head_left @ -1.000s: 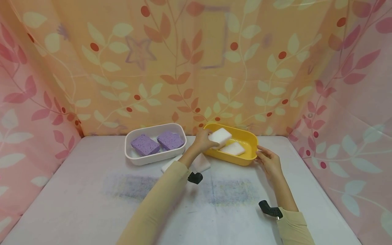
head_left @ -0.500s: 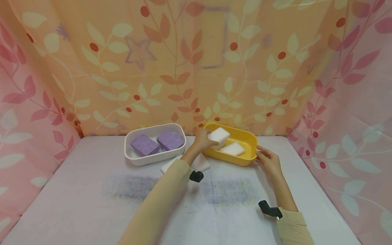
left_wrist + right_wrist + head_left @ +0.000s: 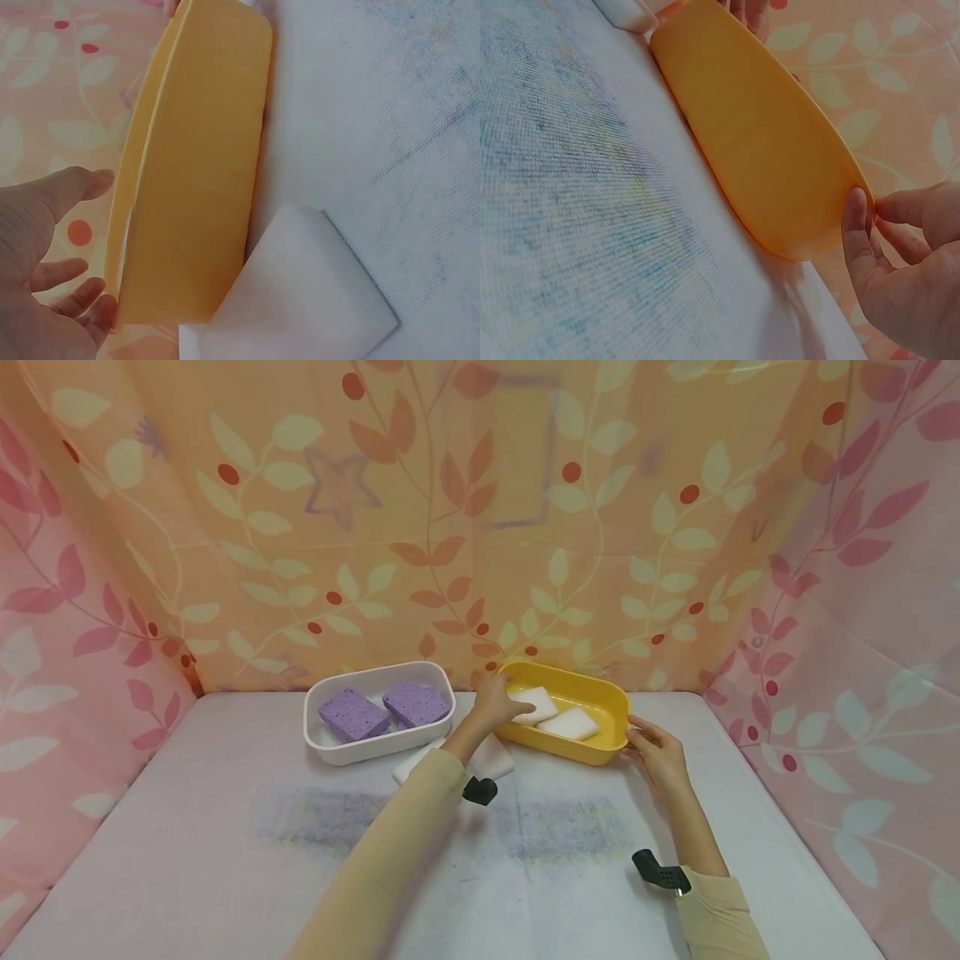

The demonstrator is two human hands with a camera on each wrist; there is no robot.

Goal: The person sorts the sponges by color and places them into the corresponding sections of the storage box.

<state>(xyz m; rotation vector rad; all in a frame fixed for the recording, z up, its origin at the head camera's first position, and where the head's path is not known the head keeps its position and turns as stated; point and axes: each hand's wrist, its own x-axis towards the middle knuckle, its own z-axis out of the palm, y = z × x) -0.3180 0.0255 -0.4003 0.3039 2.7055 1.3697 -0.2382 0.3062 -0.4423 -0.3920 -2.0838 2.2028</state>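
Two white sponges lie in the yellow tray (image 3: 551,748): the left one (image 3: 542,700) just beyond my left hand (image 3: 491,704), the other (image 3: 573,724) near the middle. In the left wrist view, that hand's fingers (image 3: 73,297) are spread over the tray's rim with nothing between them. My right hand (image 3: 663,758) pinches the tray's right end, its thumb (image 3: 855,214) against the outer wall in the right wrist view. On the table in front, two more white sponges (image 3: 492,759) lie partly hidden by my left forearm.
A white tray (image 3: 375,753) stands to the left with two purple sponges (image 3: 355,716) inside. The table (image 3: 225,877) has bluish smudges on its cloth. Patterned curtains (image 3: 420,527) close off the back and both sides.
The white sponge in my left hand has gone down into the yellow tray and been let go, now lying beside the other one. My right hand has stayed on the tray's end.
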